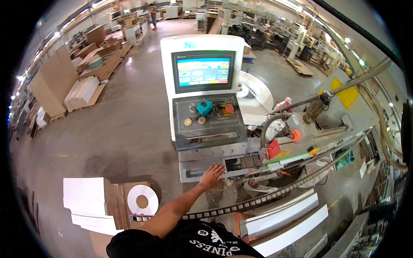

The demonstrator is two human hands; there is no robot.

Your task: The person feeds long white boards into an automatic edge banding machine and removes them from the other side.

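Note:
My left arm reaches forward from a black sleeve. My left hand point(212, 176) lies palm down on the grey metal ledge point(193, 170) at the machine's front, fingers stretched out and holding nothing. Just right of the fingertips is a dark slot point(234, 164) in the machine bed. Above the ledge stands a white control cabinet point(167, 64) with a lit screen point(202, 71). On its sloping button panel point(183, 112) rests a teal tape measure point(204, 108), beside a red stop button point(229, 109) and two pale knobs. My right hand does not show.
A roller chain track point(258, 200) curves between me and the machine. White panels point(279, 215) lie at lower right, more white boards point(84, 195) and a white roll point(143, 200) at lower left. Stacked boards point(81, 92) stand far left. A distant person point(153, 16) stands at the back.

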